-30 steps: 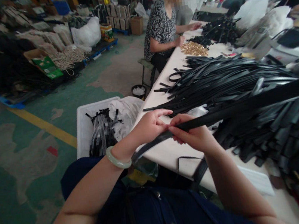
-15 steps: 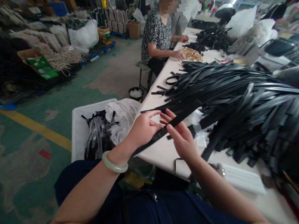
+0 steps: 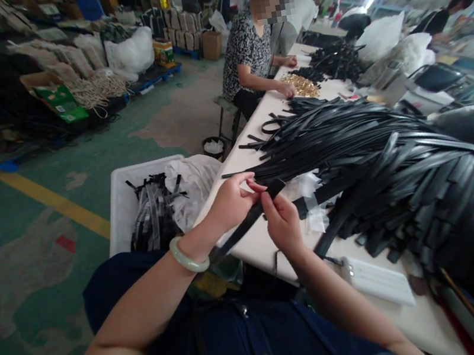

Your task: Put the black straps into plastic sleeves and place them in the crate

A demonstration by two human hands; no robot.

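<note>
A black strap runs between my hands over the table's near edge, its lower end slanting down to the left. My left hand is closed on it, thumb and fingers pinching near its upper part; a pale green bangle circles that wrist. Close beside it, my right hand pinches the strap near its upper end, with the fingers curled in. Just right of the hands lies a clear plastic wrap around other black straps. Beyond them spreads a large pile of black straps.
A white bin with wrapped black pieces stands left of the white table. A white power strip lies near the front edge. Across the corner, a co-worker sits by a heap of gold-coloured pieces.
My right hand's fingers have curled from spread to a pinch on the strap, closer to my left hand. The strap's upper end has drawn down and left.
</note>
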